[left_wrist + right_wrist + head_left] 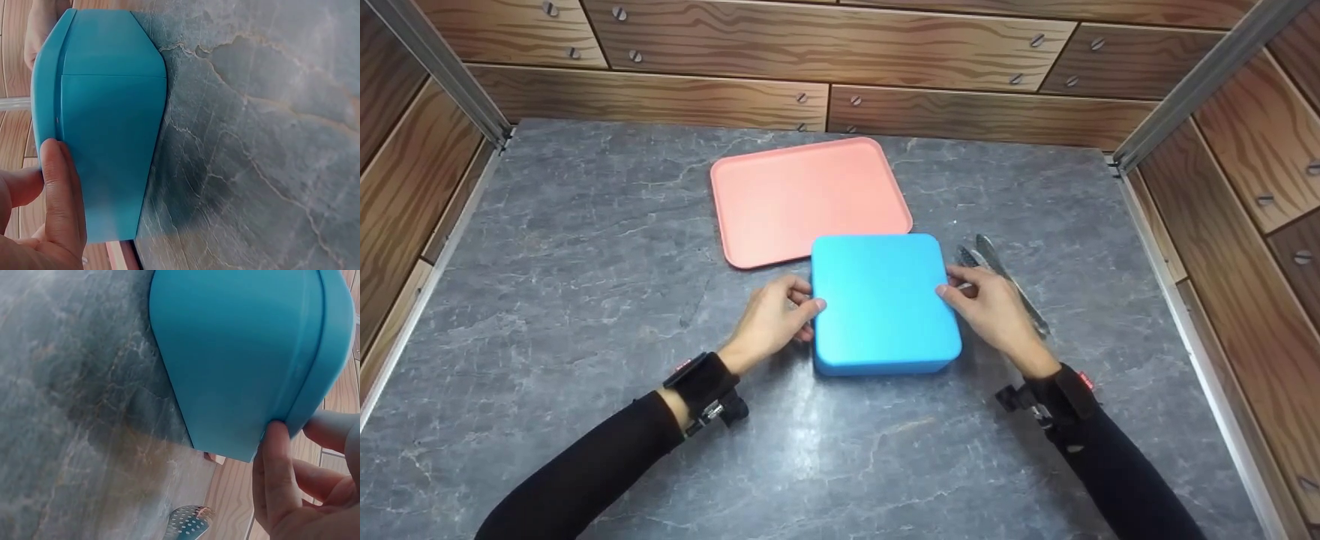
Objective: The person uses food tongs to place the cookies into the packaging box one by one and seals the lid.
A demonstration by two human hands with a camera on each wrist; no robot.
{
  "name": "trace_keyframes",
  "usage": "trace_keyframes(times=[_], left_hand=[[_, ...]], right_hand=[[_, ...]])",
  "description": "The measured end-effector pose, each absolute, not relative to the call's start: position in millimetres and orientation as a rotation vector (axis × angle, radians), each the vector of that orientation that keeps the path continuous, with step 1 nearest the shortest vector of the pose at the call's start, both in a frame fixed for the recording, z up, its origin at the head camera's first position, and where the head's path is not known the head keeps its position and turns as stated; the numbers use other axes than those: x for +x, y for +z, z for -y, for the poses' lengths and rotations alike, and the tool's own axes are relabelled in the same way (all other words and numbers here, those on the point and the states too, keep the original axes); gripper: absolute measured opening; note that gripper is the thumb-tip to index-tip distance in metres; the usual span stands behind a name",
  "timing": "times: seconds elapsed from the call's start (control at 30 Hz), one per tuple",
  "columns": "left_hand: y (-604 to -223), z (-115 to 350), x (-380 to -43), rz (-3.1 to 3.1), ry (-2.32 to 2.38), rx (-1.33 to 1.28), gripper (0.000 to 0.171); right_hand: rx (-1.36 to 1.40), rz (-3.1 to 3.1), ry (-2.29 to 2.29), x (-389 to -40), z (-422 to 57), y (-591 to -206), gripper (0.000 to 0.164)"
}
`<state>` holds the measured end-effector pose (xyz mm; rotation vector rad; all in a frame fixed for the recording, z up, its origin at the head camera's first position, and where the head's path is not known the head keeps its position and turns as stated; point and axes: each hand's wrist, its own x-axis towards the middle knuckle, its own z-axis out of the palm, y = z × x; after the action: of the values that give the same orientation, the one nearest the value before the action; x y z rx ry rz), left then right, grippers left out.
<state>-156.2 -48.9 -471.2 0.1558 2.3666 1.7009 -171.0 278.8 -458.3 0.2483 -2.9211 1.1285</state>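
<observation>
A blue lidded box sits on the grey table between the two hands, its lid in place. My left hand pinches the left edge of the lid, thumb on top and fingertips against the side under the rim. On the opposite side, my right hand grips the lid's right edge the same way. The right wrist view shows the fingers just below the lid's rim. Metal tongs lie beside the right hand, which partly hides them.
Behind the box lies a pink tray, its near right corner partly covered by the box in the head view. The grey marbled table is bounded by wood-patterned walls at the back and sides. One perforated tong head shows in the right wrist view.
</observation>
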Motion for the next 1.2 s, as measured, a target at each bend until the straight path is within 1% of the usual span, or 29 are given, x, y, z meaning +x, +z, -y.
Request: trace_keyframes(times=[0.13, 0.27, 0.4, 0.47, 0.57, 0.7, 0.8, 0.87, 0.93, 1.2], left_hand=[[-472, 49, -157, -2.363, 1.720, 0.149, 0.024], [-471, 50, -158, -2.342, 1.722, 0.137, 0.028], [-471, 50, -159, -2.363, 1.694, 0.135, 0.040], [-471, 50, -159, -2.484, 1.626, 0.190, 0.048], [-474, 46, -162, -2.742, 1.460, 0.399, 0.060], [-479, 35, -169, -2.964, 1.117, 0.686, 0.075], [-481, 27, -174, -2.965, 0.883, 0.741, 0.091], [-482, 23, -177, -2.938, 0.791, 0.731, 0.097], [-485, 21, -179, -2.911, 0.733, 0.722, 0.099], [-491, 19, -180, -2.852, 0.745, 0.728, 0.093]], right_hand=[[0.249, 2.919, 1.129, -172, -279, -458, 0.047], [0.245, 2.924, 1.122, -173, -279, -458, 0.047], [0.245, 2.936, 1.115, -175, -279, -458, 0.047], [0.249, 2.944, 1.111, -176, -279, -457, 0.049], [0.277, 2.941, 1.083, -179, -277, -456, 0.056], [0.433, 2.943, 0.882, -186, -270, -458, 0.074], [0.584, 2.966, 0.663, -191, -262, -465, 0.087], [0.646, 2.997, 0.582, -193, -257, -471, 0.090], [0.663, 3.032, 0.548, -192, -255, -476, 0.092], [0.631, 3.102, 0.568, -189, -252, -480, 0.094]])
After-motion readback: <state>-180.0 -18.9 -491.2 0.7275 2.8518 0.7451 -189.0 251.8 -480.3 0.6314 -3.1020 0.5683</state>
